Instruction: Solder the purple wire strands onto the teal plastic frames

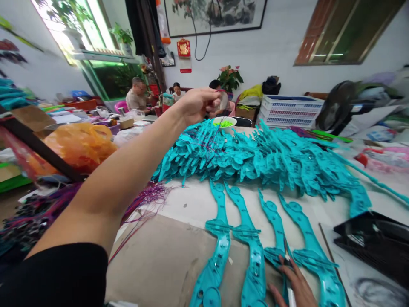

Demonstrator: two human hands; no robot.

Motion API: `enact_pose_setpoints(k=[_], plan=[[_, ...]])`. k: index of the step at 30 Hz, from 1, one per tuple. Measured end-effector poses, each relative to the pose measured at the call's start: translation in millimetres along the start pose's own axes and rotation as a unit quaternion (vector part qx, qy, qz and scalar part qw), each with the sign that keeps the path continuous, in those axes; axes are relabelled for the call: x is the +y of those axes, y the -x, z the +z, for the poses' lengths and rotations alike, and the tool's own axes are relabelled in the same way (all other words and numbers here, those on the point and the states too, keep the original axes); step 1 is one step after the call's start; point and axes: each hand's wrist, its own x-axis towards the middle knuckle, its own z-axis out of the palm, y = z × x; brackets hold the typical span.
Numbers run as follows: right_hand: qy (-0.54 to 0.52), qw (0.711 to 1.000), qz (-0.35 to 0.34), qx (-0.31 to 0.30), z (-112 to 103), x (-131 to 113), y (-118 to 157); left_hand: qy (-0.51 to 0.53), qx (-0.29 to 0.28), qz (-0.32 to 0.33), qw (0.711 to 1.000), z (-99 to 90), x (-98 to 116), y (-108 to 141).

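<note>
My left hand [206, 103] is raised at arm's length above the far pile, its fingers pinched together. A thin dark purple wire [220, 121] hangs from the fingertips, beside a small greyish piece [223, 101] I cannot make out. Low on the right, my right hand [298, 281] is closed around a slim pen-like tool [289, 277] with a white handle and a dark, thin tip. That tip points at a turquoise plastic bow-shaped part [276, 221]. Similar turquoise parts [247, 226] lie side by side on the board.
Many turquoise parts are heaped [271, 157] across the table, with a bowl of bright green pieces [225, 123] behind. Bundled purple wires [143, 198] and an orange bag [78, 145] lie left. A black object [373, 243] stands right. Several people sit at the back.
</note>
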Motion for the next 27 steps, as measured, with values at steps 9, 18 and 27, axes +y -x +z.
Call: enact_pose_setpoints(k=[9,18,27], plan=[[-0.04,0.999,0.025,-0.007,-8.6,-14.8,0.0,-0.103,0.088,0.002,0.991,49.1,-0.8,35.8],[-0.078,0.996,0.048,-0.002,-8.4,-17.9,0.9,-0.133,0.017,-0.047,0.99,48.6,2.9,57.3],[-0.112,0.987,0.101,0.054,-23.7,-28.3,-4.6,-0.115,0.003,-0.042,0.992,72.6,-31.7,84.9]])
